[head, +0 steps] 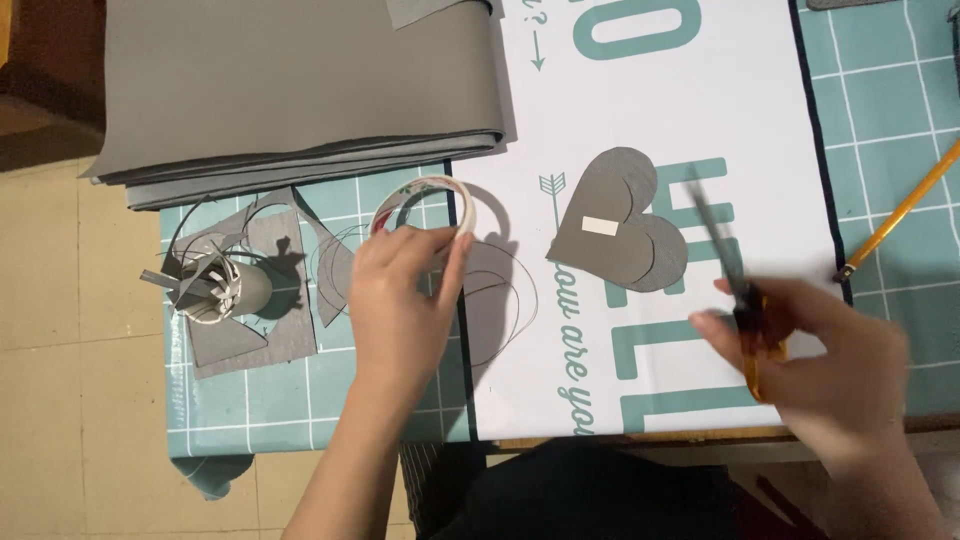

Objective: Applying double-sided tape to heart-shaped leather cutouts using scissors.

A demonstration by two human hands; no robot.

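Note:
My left hand grips a white roll of tape, lifted a little over the teal grid mat. My right hand holds a pair of scissors with orange handles, their blades blurred and pointing up and left. Between the hands, on the white printed sheet, lies a grey heart-shaped stack of cut pieces with a small white strip of tape on it. Grey cut circles lie beside my left hand.
A folded pile of grey sheet material covers the back left. A cardboard tube with grey strips in it stands on grey offcuts at the left. A yellow stick lies at the right. The table's front edge runs near my body.

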